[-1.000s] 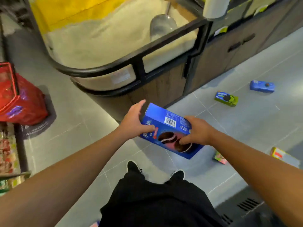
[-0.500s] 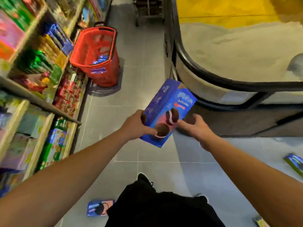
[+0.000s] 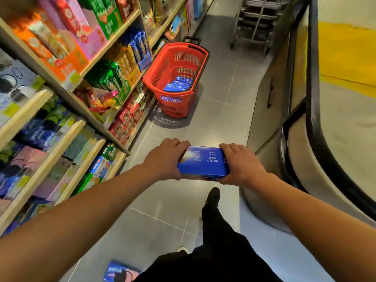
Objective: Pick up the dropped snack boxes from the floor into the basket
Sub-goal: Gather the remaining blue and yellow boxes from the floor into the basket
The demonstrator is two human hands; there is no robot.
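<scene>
**Grey-tiled shop aisle, snack box held aloft**

Stocked snack shelves [image 3: 67,82] line the aisle's left side. A person's left hand [image 3: 164,157] and right hand [image 3: 242,165] grip opposite ends of a blue cardboard snack box [image 3: 203,163] above the floor. Ahead stands a red plastic basket [image 3: 162,78] holding blue boxes [image 3: 179,83]. Another blue box [image 3: 120,271] lies on the tiles by the feet.

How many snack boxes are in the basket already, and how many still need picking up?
Done: the red basket already has blue boxes lying in its bottom; the exact count is hard to tell. In hand: the left hand and right hand grip one blue snack box, not yet at the basket. Left: at least one box on the floor near the person's feet.
</scene>
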